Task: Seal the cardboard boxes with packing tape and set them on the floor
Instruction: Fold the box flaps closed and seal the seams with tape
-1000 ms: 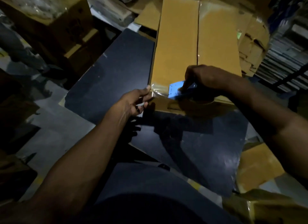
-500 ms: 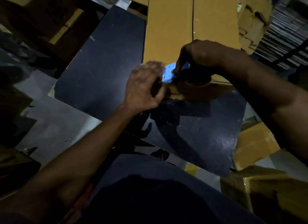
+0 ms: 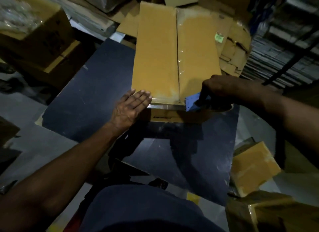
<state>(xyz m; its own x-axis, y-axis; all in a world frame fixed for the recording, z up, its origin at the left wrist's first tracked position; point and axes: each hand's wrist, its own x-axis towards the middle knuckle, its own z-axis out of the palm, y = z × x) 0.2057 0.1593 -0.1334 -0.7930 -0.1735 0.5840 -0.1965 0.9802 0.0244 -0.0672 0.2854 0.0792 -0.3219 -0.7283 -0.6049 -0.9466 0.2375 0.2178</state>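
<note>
One long cardboard box (image 3: pixel 160 59) lies on a dark tabletop (image 3: pixel 89 100), its two top flaps closed and meeting at a centre seam covered by clear packing tape (image 3: pixel 179 62); what is inside it cannot be seen. A shiny strip of tape also runs along the box's near top edge. The left hand (image 3: pixel 131 107) lies flat with straight fingers, pressing the near left corner of the box. The right hand (image 3: pixel 219 90) grips a blue tape dispenser (image 3: pixel 195 103) at the near right corner, against the tape strip.

To the upper left stands another cardboard box (image 3: pixel 34 35), open-topped, holding clear plastic wrapping (image 3: pixel 15 17). Flattened cardboard sheets (image 3: pixel 236 47) are piled behind the long box on the right, one bearing a small green label (image 3: pixel 218 37). Two more cardboard pieces (image 3: pixel 253 168) lie at the lower right, beside the table.
</note>
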